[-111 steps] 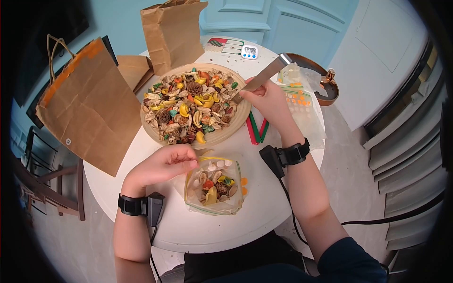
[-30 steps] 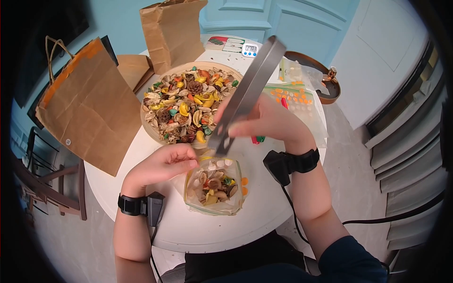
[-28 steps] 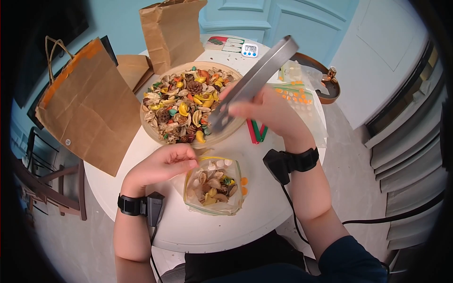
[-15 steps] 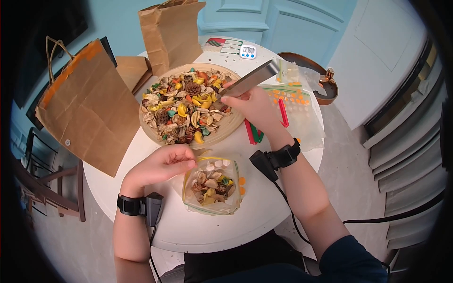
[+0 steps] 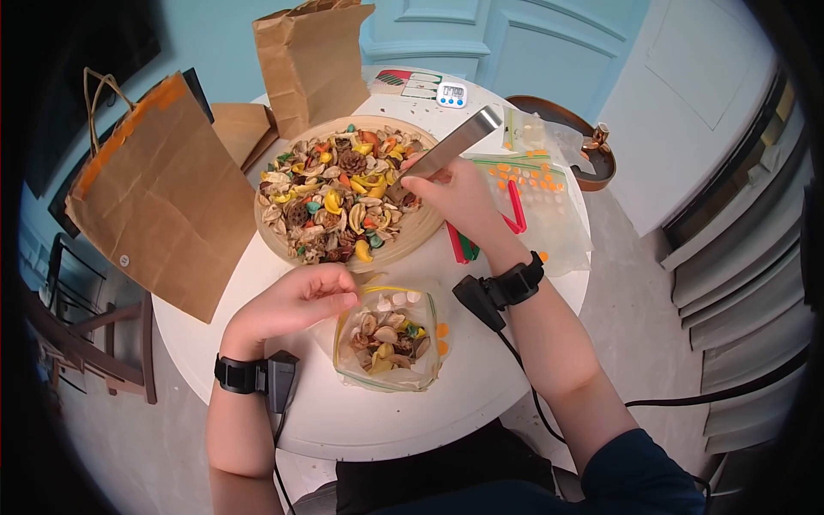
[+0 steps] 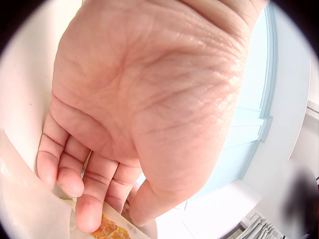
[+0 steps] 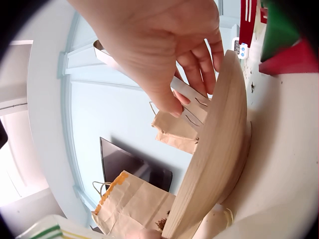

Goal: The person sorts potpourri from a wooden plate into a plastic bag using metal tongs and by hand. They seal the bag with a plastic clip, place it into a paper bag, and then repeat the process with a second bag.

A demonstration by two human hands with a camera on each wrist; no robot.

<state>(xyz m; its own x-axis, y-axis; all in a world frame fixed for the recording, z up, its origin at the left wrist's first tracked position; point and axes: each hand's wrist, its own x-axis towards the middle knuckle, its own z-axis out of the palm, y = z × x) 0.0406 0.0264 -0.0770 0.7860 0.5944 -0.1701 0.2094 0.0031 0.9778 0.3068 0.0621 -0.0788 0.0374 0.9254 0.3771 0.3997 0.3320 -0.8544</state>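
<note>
My right hand (image 5: pixel 463 196) pinches metal tongs (image 5: pixel 455 148), their tips down in the potpourri (image 5: pixel 343 184) at the right side of a round wooden plate (image 5: pixel 412 245). In the right wrist view, the thumb and fingers of the right hand (image 7: pixel 164 55) squeeze the tongs (image 7: pixel 192 94) beside the plate (image 7: pixel 214 149). A clear zip bag (image 5: pixel 412 373) stands with its mouth spread, dried petals inside. At its upper left edge is my left hand (image 5: pixel 296 300), thumb and fingertips on the rim. The left wrist view shows the left hand's (image 6: pixel 139 99) fingers bent by the bag (image 6: pixel 35 209).
Brown paper bags (image 5: pixel 172 197) stand at the left and back. Red and green strips (image 5: pixel 463 245) lie right of the plate, beside flat zip bags (image 5: pixel 558 232) with orange dots. A white timer (image 5: pixel 451 94) is behind, and a round brown tray (image 5: pixel 601 176) at the right.
The right hand and tongs have gone from above the zip bag back to the plate's right side. More pale petals lie in the bag. The left hand has stayed where it was.
</note>
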